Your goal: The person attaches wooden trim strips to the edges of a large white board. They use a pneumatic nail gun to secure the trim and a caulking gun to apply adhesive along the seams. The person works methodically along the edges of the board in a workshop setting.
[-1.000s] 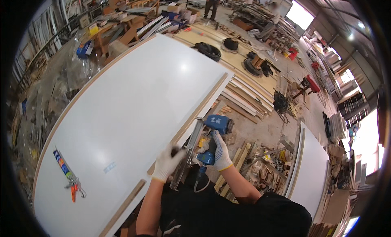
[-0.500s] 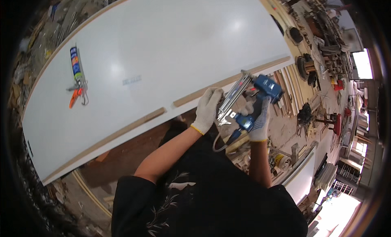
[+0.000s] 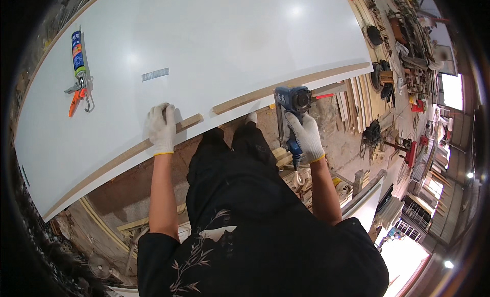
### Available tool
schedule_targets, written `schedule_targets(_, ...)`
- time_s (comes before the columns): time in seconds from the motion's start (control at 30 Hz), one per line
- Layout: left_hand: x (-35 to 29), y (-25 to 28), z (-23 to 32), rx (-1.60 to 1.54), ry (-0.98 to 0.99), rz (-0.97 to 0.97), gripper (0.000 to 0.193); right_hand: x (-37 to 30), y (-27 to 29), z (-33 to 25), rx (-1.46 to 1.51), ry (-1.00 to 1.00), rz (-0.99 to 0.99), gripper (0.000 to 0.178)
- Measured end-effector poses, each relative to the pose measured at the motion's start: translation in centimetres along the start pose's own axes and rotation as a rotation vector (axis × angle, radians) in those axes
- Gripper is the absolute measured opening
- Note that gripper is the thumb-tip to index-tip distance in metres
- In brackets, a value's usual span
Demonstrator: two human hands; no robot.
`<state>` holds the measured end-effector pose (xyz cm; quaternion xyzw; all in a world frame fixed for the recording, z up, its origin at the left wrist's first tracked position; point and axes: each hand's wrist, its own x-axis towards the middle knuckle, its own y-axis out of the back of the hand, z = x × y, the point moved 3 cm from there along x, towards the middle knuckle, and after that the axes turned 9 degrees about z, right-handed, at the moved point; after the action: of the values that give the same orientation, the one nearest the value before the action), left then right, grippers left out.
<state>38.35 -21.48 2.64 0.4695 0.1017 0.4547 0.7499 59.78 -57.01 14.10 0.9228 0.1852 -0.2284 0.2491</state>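
Note:
My right hand (image 3: 307,137), in a white knitted glove with a yellow cuff, grips a blue and black pneumatic nail gun (image 3: 294,99) by its handle. The gun stands at the near edge of a large white panel (image 3: 229,46), with a hose fitting at its lower end. My left hand (image 3: 162,128), gloved alike, is over the left wooden strip (image 3: 122,156) along that edge. Its fingers are bent together around something dark and small that I cannot make out. A second wooden strip (image 3: 291,87) continues to the right, past a small gap.
A caulking gun (image 3: 77,87) with orange handles and a blue cartridge lies on the panel's left part. A striped label (image 3: 155,74) is stuck on the panel. Long wooden slats (image 3: 360,105) lie at the right, and a red-based machine (image 3: 410,153) stands on the floor beyond.
My left hand has moved away from the nail gun, leftward to the left strip. The nail gun in my right hand has turned more upright and shifted slightly left.

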Motion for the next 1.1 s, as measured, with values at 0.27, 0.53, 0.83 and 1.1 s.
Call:
schedule_targets(0.27, 0.2, -0.3, 0.1, 0.034, -0.076, 0.021, 0.023, 1.7, -1.4, 3.6, 0.114, -0.037, -0.03, 0.033)
schedule_targets(0.53, 0.1, -0.4, 0.0, 0.057, -0.077, 0.028, 0.022, 1.0, -2.1, 2.0, 0.182, -0.079, -0.077, 0.03)
schedule_targets(0.83, 0.2, -0.1, 0.3, 0.046, -0.077, 0.041, 0.021, 0.4, -3.3, 1.2, 0.139, -0.044, -0.156, 0.03)
schedule_targets(1.1, 0.2, 0.0, 0.3, 0.035, -0.064, 0.033, 0.023, -0.2, -4.3, 0.1, 0.066, -0.021, -0.158, 0.03)
